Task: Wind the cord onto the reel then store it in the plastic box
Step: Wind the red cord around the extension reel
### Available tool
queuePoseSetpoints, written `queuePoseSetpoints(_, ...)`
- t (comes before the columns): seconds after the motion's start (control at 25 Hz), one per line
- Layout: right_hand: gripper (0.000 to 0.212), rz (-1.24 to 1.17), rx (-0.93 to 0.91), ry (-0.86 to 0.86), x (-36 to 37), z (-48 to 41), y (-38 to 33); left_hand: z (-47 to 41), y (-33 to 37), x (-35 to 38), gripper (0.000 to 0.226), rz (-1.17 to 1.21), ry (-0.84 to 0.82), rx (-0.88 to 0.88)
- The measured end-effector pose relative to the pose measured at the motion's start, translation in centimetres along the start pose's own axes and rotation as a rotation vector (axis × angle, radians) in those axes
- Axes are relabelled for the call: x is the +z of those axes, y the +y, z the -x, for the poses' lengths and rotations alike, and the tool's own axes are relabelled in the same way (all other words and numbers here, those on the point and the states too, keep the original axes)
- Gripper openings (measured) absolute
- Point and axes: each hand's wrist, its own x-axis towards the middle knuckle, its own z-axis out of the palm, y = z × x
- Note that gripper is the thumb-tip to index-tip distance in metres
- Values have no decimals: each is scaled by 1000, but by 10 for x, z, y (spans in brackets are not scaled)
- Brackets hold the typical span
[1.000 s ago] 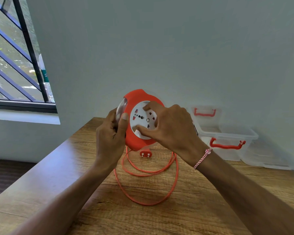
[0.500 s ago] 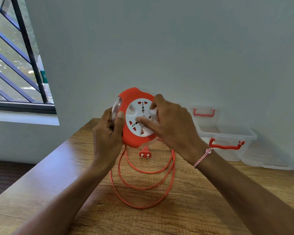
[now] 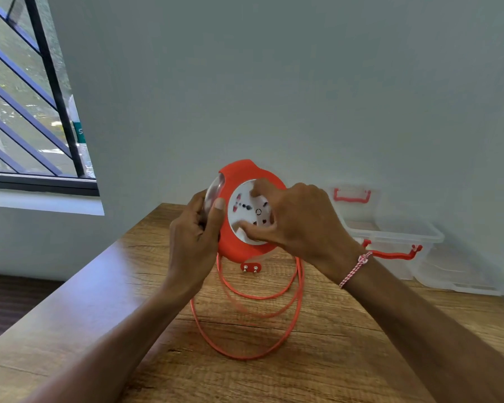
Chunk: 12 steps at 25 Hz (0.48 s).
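My left hand grips the reel, probably light and rigid, at its nine o'clock rim. My right hand pinches the white dial. Limp cord dangles at six, plastic box at three.

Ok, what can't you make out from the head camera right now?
Head view:
Wound turns inside the reel: orange casing hides them.
Reel's back: behind left hand.
Socket face: partly under right hand.
Loose cord near the reel: motion-blurred.
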Motion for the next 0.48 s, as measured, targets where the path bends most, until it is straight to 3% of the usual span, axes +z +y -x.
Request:
queuePoseSetpoints(0.12,52,-487,559,-22,9,-1,-16,1,1,1,41,16,-2,14)
queuePoseSetpoints(0.2,48,-611,724,-69,12,-2,-19,1,-1,1,47,17,3,5)
queuePoseSetpoints(0.28,49,-371,566,-43,8,-2,-12,0,-1,1,42,26,9,-17)
queuePoseSetpoints(0.36,50,-149,262,-16,-1,-5,-2,-2,0,0,29,31,22,-20)
queuePoseSetpoints(0.48,53,62,-127,-143,-16,-10,12,-5,2,-3,24,57,47,-35)
